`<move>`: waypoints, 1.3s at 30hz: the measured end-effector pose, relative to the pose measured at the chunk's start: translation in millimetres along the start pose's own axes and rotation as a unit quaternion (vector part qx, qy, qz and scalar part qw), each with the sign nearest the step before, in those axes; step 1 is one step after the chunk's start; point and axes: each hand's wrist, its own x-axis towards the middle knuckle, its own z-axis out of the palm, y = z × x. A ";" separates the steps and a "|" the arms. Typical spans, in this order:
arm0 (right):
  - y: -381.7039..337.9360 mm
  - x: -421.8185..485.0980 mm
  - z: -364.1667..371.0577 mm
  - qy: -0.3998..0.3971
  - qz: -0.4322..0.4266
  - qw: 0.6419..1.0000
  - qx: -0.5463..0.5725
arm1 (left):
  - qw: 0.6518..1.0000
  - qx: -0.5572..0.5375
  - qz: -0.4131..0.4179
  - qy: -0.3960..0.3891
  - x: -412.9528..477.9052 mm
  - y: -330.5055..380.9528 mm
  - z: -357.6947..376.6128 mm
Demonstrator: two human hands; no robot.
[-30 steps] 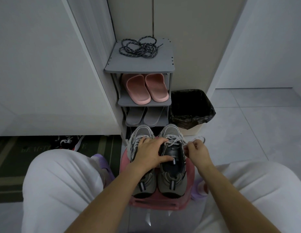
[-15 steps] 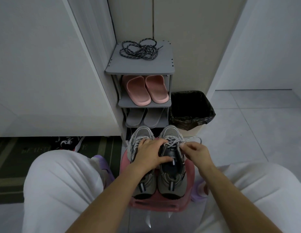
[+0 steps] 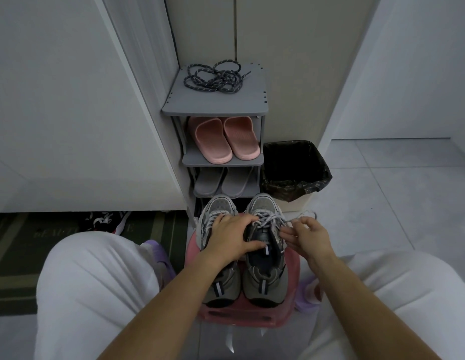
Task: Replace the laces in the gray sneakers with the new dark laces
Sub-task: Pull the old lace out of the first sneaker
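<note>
Two gray sneakers (image 3: 262,279) fill a pink stool (image 3: 241,314) edge to edge, the left hand (image 3: 231,237) clamping its grip on the right one, the right hand (image 3: 308,237) pinching its pale lace (image 3: 271,219), open floor (image 3: 395,203) rightward.

A gray tiered shoe rack (image 3: 213,105) stands against a beige wall (image 3: 286,48), with a white panel (image 3: 57,100) to its left. Pink slippers (image 3: 223,141) occupy one tier and gray slippers (image 3: 221,181) the tier below. A black-lined bin (image 3: 293,170) stands just beside the rack. Floor (image 3: 395,183): pale tiles. A dark mat (image 3: 18,245) lies at left. Lighting: dim.
</note>
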 end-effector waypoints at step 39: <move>13.7 -22.9 -4.3 -0.058 -0.212 0.872 -0.438 | 0.981 -0.145 -0.125 0.013 26.7 8.4 -8.2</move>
